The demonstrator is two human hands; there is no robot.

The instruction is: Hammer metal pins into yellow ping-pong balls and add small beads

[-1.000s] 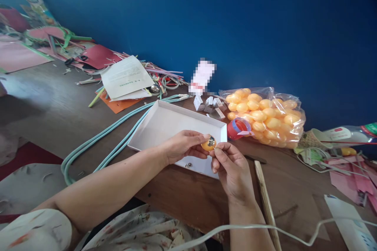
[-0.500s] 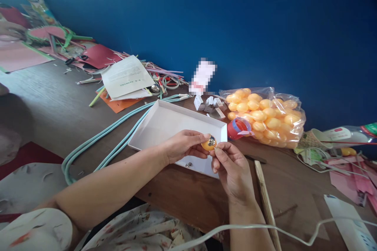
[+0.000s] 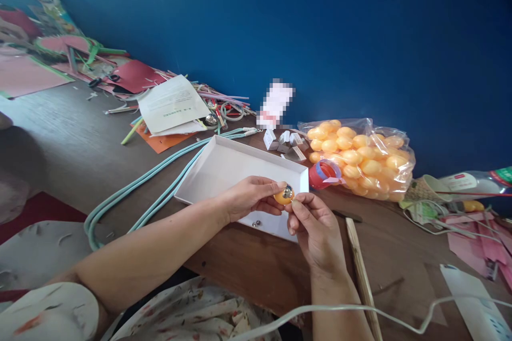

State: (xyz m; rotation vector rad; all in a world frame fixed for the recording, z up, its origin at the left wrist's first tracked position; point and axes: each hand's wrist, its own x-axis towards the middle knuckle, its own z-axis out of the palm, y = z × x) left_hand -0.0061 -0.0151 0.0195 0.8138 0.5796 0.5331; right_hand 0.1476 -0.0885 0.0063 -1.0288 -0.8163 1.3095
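Note:
Over the near right part of a shallow white box point(image 3: 200, 176), my left hand point(image 3: 256, 196) is closed on a small orange ball point(image 3: 282, 200). A shiny silver rounded piece point(image 3: 287, 191) shows on the ball's upper side, by my left thumb. My right hand point(image 3: 318, 229) touches the ball's right side, thumb and forefinger pinched together. Whatever lies between those fingertips is too small to make out. Below my hands, small shiny metal balls point(image 3: 256, 223) rest in the box.
A clear bag of orange balls point(image 3: 360, 157) lies behind my hands, beside a red cup-like container point(image 3: 321, 175). Pale green cords point(image 3: 140, 192) loop left of the box. A wooden stick point(image 3: 360, 266) and a white cable point(image 3: 340, 307) lie at right. Papers point(image 3: 172, 106) cover clutter.
My hands and the orange ball stay almost still. At the far left edge, another person's hand has shifted slightly.

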